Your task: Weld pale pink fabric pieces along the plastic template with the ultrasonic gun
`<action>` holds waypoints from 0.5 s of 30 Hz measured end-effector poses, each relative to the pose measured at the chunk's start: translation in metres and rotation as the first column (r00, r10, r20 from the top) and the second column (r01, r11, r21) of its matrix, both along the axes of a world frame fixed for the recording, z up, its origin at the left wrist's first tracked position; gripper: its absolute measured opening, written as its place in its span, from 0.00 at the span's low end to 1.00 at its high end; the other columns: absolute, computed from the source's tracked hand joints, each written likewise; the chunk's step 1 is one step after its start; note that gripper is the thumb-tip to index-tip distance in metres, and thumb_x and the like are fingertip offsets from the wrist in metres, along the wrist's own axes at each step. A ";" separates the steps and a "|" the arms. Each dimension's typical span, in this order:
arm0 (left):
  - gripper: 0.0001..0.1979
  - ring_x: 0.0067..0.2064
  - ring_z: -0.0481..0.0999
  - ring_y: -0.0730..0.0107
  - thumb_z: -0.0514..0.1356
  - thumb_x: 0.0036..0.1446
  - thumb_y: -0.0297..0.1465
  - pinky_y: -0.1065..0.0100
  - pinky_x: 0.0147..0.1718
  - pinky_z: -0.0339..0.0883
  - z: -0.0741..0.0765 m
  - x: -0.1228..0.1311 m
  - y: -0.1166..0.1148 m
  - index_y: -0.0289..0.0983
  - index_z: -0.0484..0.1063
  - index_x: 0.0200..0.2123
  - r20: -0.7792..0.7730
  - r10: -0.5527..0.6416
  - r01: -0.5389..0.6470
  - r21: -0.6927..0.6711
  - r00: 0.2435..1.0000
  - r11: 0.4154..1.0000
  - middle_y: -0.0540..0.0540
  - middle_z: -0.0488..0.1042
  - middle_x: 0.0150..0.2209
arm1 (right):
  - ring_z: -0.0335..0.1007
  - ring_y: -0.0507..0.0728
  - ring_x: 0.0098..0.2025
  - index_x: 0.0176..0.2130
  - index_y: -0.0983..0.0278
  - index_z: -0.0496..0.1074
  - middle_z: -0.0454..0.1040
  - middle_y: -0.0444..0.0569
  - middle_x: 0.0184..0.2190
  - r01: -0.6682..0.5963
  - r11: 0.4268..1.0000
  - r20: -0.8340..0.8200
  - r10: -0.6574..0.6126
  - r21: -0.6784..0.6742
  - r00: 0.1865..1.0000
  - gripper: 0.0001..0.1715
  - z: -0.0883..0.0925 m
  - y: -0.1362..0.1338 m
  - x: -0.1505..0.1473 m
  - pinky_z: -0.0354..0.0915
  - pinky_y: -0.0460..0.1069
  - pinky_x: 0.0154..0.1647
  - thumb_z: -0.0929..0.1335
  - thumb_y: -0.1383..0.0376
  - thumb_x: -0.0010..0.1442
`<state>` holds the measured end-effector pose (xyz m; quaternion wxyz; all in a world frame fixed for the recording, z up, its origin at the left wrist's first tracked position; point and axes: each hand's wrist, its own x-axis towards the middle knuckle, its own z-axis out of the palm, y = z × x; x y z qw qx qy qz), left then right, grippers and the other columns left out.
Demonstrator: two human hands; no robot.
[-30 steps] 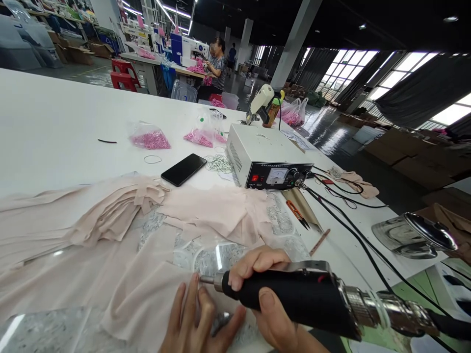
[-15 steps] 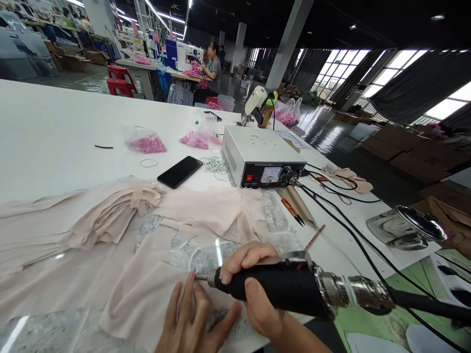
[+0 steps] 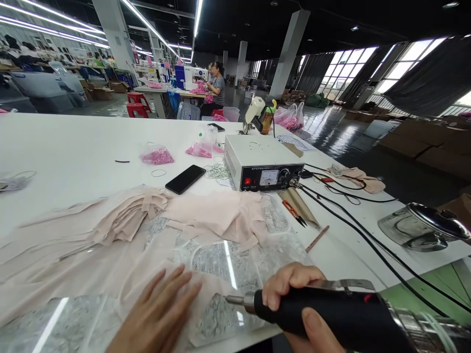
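My right hand [image 3: 294,289] is wrapped round a black cylindrical handheld tool [image 3: 331,314] with a thin metal tip pointing left. The tip is just over the patterned clear mat [image 3: 213,264], near the edge of a pale pink fabric piece [image 3: 143,279]. My left hand [image 3: 158,309] lies flat on that fabric with its fingers stretched out, left of the tip. Behind it are a layered stack of pink fabric [image 3: 128,215] and another pale pink piece [image 3: 217,208]. The tool's cable end runs out at the lower right.
A control box [image 3: 265,152] with a lit red switch stands behind the fabric. Around it are a phone [image 3: 185,179], bags of pink bits [image 3: 157,156], orange snips [image 3: 293,212], black cables [image 3: 353,220] and a lidded glass [image 3: 419,228]. A person [image 3: 218,88] sits at a sewing machine farther back.
My right hand has moved right with the tool, taking its tip away from my left fingers. My left hand has shifted left and flattened on the fabric. The head view has tilted up.
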<state>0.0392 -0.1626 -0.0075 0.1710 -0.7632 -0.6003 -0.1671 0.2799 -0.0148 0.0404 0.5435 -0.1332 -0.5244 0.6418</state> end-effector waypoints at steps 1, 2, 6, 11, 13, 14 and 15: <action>0.23 0.67 0.69 0.61 0.48 0.73 0.26 0.58 0.68 0.58 0.003 -0.008 0.001 0.43 0.70 0.65 0.014 0.002 -0.002 -0.004 1.000 1.000 0.45 0.73 0.63 | 0.74 0.55 0.29 0.44 0.56 0.73 0.71 0.46 0.34 0.007 1.000 0.005 -0.008 0.010 1.000 0.08 -0.003 -0.001 0.000 0.72 0.53 0.32 0.68 0.57 0.65; 0.23 0.66 0.70 0.62 0.49 0.72 0.25 0.59 0.67 0.60 0.004 -0.014 0.003 0.45 0.71 0.64 0.025 -0.006 0.007 -0.013 1.000 1.000 0.46 0.74 0.63 | 0.74 0.55 0.29 0.44 0.56 0.73 0.72 0.46 0.34 0.017 1.000 0.011 -0.017 0.021 1.000 0.08 -0.006 -0.001 -0.002 0.72 0.53 0.31 0.68 0.57 0.65; 0.28 0.65 0.72 0.64 0.51 0.66 0.20 0.60 0.66 0.62 0.003 -0.030 0.018 0.52 0.72 0.62 0.043 -0.139 0.143 -0.134 0.989 0.981 0.51 0.73 0.64 | 0.73 0.54 0.27 0.42 0.57 0.72 0.72 0.44 0.32 0.134 0.988 -0.052 -0.131 0.070 0.990 0.07 -0.016 0.011 -0.016 0.71 0.51 0.29 0.68 0.58 0.65; 0.29 0.61 0.75 0.64 0.51 0.65 0.19 0.60 0.62 0.64 0.004 -0.032 0.041 0.51 0.73 0.61 0.017 -0.233 0.233 -0.166 0.972 0.958 0.49 0.75 0.61 | 0.73 0.54 0.28 0.40 0.58 0.73 0.73 0.43 0.31 0.278 0.955 -0.081 -0.271 0.101 0.959 0.06 -0.015 0.037 -0.025 0.72 0.52 0.33 0.72 0.60 0.62; 0.26 0.57 0.78 0.62 0.48 0.68 0.19 0.60 0.58 0.66 0.005 -0.030 0.048 0.47 0.74 0.60 0.005 -0.246 0.244 -0.137 0.969 0.960 0.45 0.77 0.59 | 0.73 0.53 0.28 0.39 0.58 0.74 0.73 0.42 0.31 0.339 0.938 -0.100 -0.331 0.076 0.938 0.06 -0.011 0.040 -0.019 0.71 0.52 0.34 0.72 0.60 0.61; 0.25 0.54 0.79 0.62 0.47 0.70 0.20 0.59 0.56 0.67 0.006 -0.028 0.051 0.45 0.75 0.59 0.008 -0.245 0.244 -0.121 0.970 0.962 0.44 0.78 0.57 | 0.72 0.53 0.28 0.39 0.58 0.74 0.73 0.42 0.31 0.360 0.931 -0.115 -0.353 0.055 0.929 0.06 -0.010 0.039 -0.015 0.71 0.52 0.34 0.71 0.60 0.60; 0.24 0.52 0.79 0.62 0.46 0.72 0.22 0.59 0.55 0.67 0.007 -0.027 0.055 0.44 0.75 0.58 0.019 -0.244 0.245 -0.109 0.970 0.963 0.43 0.78 0.56 | 0.72 0.53 0.27 0.39 0.58 0.75 0.73 0.42 0.31 0.367 0.930 -0.125 -0.360 0.036 0.925 0.07 -0.008 0.037 -0.010 0.71 0.52 0.32 0.71 0.60 0.60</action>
